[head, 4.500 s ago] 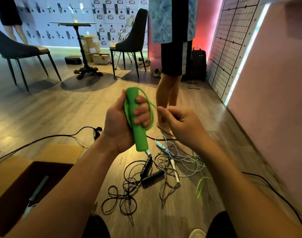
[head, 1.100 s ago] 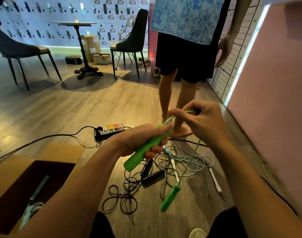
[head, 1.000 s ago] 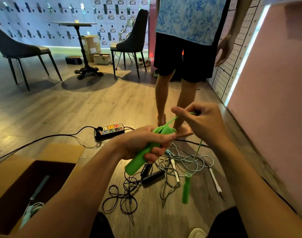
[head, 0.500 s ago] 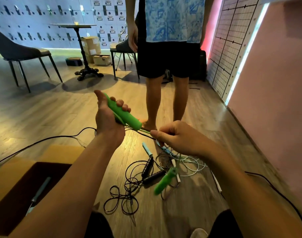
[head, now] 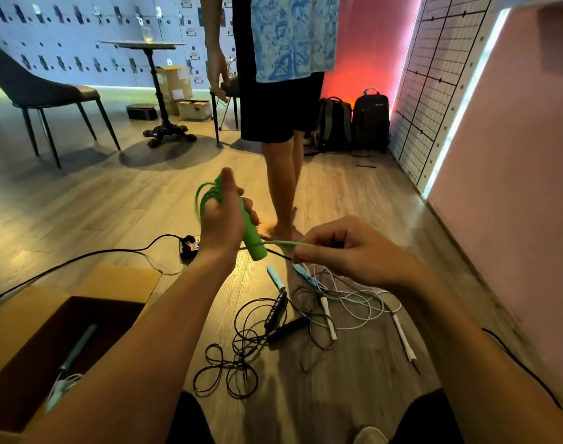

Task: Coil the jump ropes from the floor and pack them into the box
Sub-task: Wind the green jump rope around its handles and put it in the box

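Box [head: 123, 280] at 8 o'clock, open; one pale-handled rope [head: 76, 350] lies inside. Floor at 6 o'clock: black jump rope [head: 275, 315] in a loose tangle, with white and blue ropes [head: 354, 302] touching it on its 3 o'clock side.

Above these, the left hand [head: 222, 219] is curled round the green handle [head: 253, 235], green coils [head: 203, 197] bunched at its 11 o'clock. The right hand [head: 347, 251], at 3 o'clock of the left, pinches the green cord [head: 280, 242], which runs from near the handle's lower end.

Standing person [head: 283, 91] at 12 o'clock; backpacks [head: 354, 123] at 1 o'clock.

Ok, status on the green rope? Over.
Left hand grips green handle and coils. Right hand pinches the cord. Other ropes tangled on floor.
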Tool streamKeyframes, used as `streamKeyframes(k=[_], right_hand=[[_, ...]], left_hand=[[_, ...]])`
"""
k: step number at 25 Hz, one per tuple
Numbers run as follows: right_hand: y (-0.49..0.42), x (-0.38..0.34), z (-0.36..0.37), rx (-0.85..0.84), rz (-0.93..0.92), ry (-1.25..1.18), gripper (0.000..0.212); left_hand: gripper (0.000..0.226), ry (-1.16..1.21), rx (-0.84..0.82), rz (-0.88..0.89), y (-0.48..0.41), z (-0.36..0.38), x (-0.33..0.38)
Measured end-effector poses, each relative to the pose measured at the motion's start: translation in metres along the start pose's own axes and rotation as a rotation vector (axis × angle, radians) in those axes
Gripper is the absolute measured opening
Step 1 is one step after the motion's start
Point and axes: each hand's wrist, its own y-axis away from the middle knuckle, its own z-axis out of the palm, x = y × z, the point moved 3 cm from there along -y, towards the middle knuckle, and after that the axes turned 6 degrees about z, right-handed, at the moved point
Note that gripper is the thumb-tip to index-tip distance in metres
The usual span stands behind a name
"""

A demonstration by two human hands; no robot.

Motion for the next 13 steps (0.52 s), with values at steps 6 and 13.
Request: streamKeyframes(k=[6, 13], right_hand=[[-0.001, -0.003, 0.004, 0.082, -0.036, 0.047, 0.021], [-0.003, 0.0, -0.02, 0.732, -0.1, 0.147, 0.011]], left_hand=[[0.05, 0.333, 0.262, -0.319, -0.022, -0.034, -0.014], [0.062, -0.14, -0.838, -0.463, 0.044, 0.036, -0.002]])
